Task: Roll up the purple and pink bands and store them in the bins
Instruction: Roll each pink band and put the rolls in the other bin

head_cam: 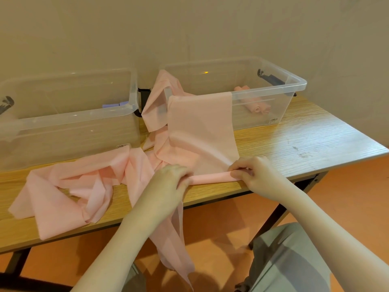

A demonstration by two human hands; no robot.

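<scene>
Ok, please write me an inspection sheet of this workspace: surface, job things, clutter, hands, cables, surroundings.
Surface: light wood-grain table, dark scuff marks near its right end.
Job's things: long pink fabric band draped over the right clear plastic bin, its near end rolled at the table edge; rolled pink bands inside that bin; purple roll in the left clear plastic bin.
Clutter: loose pink bands heaped at left, one hanging off the edge.
Hands: left hand and right hand pinch the roll's ends.
Cables: nothing seen.
Surroundings: beige wall, orange floor.
</scene>
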